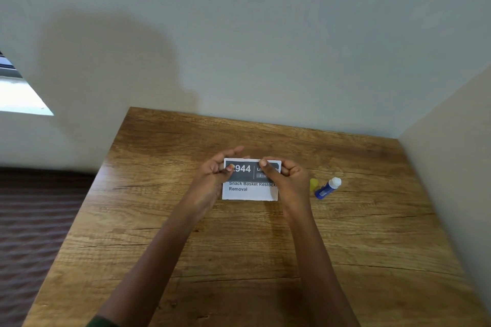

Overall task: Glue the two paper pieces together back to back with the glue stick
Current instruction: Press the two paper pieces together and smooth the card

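Observation:
I hold a printed paper card (249, 190) upright above the wooden table (239, 247), its text side facing me: a dark band with "944" over white with "Snack Basket Restock Removal". My left hand (215, 175) pinches its upper left corner and my right hand (287, 178) pinches its upper right corner, thumbs on the front. Whether a second piece lies behind it I cannot tell. The blue glue stick (326, 188) lies on the table to the right with its white tip bare, its yellow cap (314, 184) beside it.
The table stands in a corner, with a pale wall behind and another wall (451, 167) close on the right. A dark carpeted floor (39, 233) lies to the left, and a bright window strip (18, 93) shows at far left.

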